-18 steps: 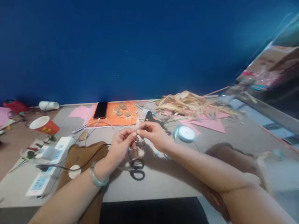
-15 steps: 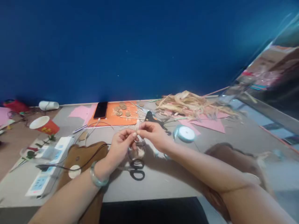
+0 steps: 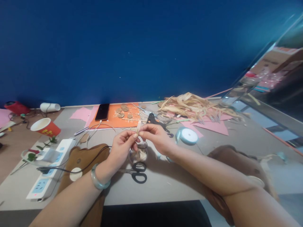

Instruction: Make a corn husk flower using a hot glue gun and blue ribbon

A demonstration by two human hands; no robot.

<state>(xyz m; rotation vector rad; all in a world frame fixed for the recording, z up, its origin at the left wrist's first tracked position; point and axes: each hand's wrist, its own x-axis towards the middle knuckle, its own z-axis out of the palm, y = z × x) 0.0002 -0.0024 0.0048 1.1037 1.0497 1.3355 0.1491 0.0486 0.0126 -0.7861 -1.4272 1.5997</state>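
Hardly shifted since a moment ago, the left hand (image 3: 121, 148) and right hand (image 3: 156, 137) meet fingertip to fingertip, both pinching a pale straw strip (image 3: 138, 126). Its long axis stands upright, just above the glass jar (image 3: 139, 155) and scissors (image 3: 137, 172) on the tabletop (image 3: 180, 183).

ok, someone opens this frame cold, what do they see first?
Both hands meet mid-table: the left hand and right hand pinch a pale dried strip between them, just above a small glass jar and black scissors. Behind to the right, a pile of dried strips lies on pink paper. A deep blue wall fills the upper half.
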